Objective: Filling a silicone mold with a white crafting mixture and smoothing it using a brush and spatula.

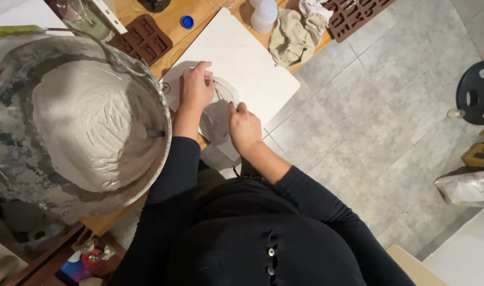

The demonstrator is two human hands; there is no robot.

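Left hand (195, 89) curled, fingertips pinching the far edge of a thin clear mould (216, 121). Right hand (244, 127) curled too, thumb and fingers nipping the near edge of the same mould. Both hands gripping, neither one open. Clear mould flat on a white board (252, 63), right between the two hands, at the near corner of the board. Nothing white inside the mould as far as can be seen, so most likely not filled yet. Just to the left, a big round bowl (19, 159), messy on the outside, full of thick white mix (88, 127), with the dark handle of a tool (155, 133) poking out at the rim. Mix stirred and looking ready, none of it out of the bowl yet. Past the bowl, a brown mould (144, 39) with square holes, looking empty. Another brown mould (356, 16) at the far end, holes bare as well. Near these, a little blue cap (187, 21), a white bottle (264, 15) and a crumpled rag (294, 36). All on a wooden table (173, 21). Off to the right, grey floor tiles (390, 106), a black round weight (477, 92) and a bag (467, 188). So, by the look of it: mixing done, filling still left.
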